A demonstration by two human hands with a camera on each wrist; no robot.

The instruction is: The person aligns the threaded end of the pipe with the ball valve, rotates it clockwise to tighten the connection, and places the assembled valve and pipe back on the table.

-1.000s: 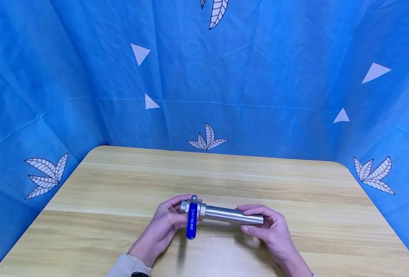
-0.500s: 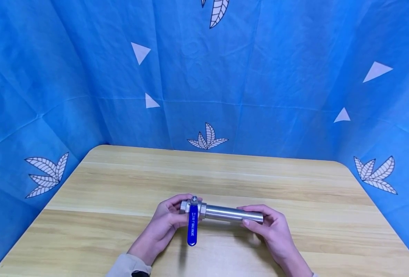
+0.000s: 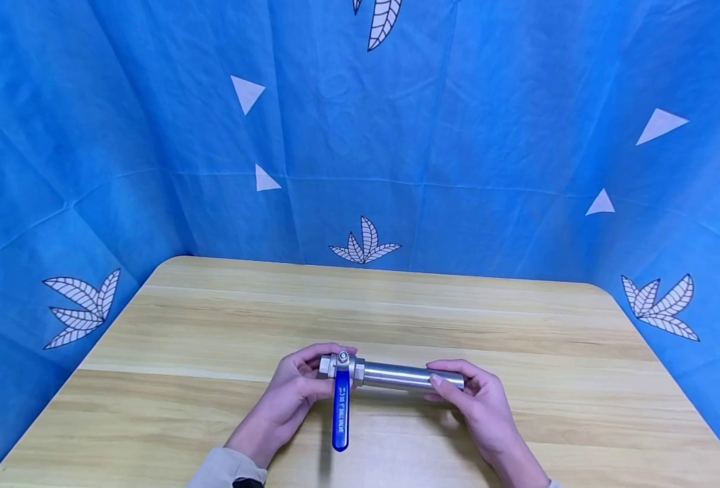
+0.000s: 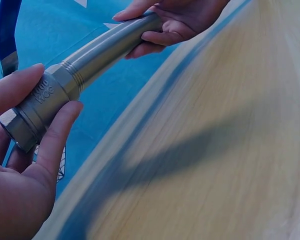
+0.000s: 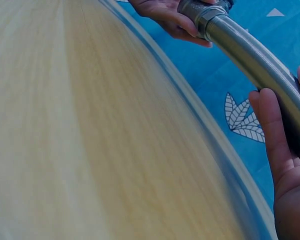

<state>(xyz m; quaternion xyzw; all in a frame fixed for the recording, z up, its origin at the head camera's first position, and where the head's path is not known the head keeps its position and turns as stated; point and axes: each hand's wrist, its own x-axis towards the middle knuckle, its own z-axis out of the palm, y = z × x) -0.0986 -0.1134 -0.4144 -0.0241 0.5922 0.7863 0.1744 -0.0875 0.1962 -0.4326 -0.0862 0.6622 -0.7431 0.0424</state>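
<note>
Held above the table is a metal ball valve (image 3: pixel 357 371) whose blue lever handle (image 3: pixel 341 413) points toward the person. A straight steel pipe (image 3: pixel 396 375) runs rightward from the valve; in the left wrist view, thread rings (image 4: pixel 73 74) show where the two meet. My left hand (image 3: pixel 292 393) grips the valve body, thumb on the near side and fingers round the far side. At the pipe's free end, my right hand (image 3: pixel 481 405) pinches it between thumb and fingers. Raised lettering shows on the valve body (image 4: pixel 42 95) in the left wrist view.
A wood-grain table (image 3: pixel 213 312) with rounded far corners lies below the hands. Blue curtains (image 3: pixel 347 135) printed with white leaves and triangles surround its back and sides. The valve and pipe cast a shadow (image 4: pixel 185 150) on the tabletop.
The valve has turned about the pipe's axis, so its blue handle tips further down toward the person. My right thumb has moved up over the pipe; the left hand stays almost in place.
</note>
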